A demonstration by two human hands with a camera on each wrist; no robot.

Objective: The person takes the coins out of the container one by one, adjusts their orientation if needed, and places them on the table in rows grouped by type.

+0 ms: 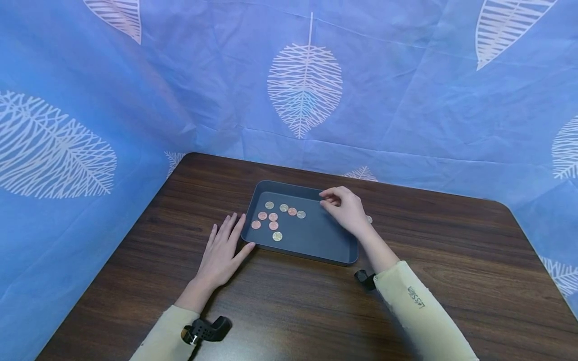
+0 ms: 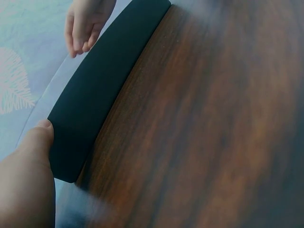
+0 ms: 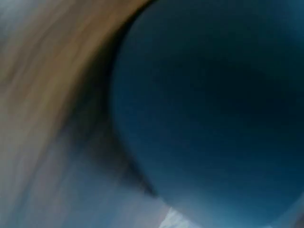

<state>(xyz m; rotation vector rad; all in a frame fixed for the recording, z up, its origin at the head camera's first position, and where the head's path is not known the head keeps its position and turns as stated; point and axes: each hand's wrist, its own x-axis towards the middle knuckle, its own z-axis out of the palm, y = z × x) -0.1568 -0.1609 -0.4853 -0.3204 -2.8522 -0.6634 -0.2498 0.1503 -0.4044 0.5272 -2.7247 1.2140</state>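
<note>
A dark grey rectangular tray [image 1: 311,245] lies on the table with several coins in its left half. Some are copper-coloured, like the copper coin [image 1: 256,224]; others are yellowish, like the gold-coloured coin [image 1: 277,235]. My left hand [image 1: 221,250] rests at the tray's left end, fingers extended, thumb against the near corner. Over the tray's right part hovers my right hand [image 1: 345,208], fingers loosely bent, thumb and index tips slightly apart with nothing visible between them. The left wrist view shows the right hand [image 2: 90,23] beyond the tray wall [image 2: 95,90].
Just right of my right wrist another coin [image 1: 369,219] lies on the table, partly hidden. The dark wooden table [image 1: 289,311] ends at a blue leaf-patterned cloth [image 1: 384,100]. Motion blurs the tray [image 3: 204,123] in the right wrist view.
</note>
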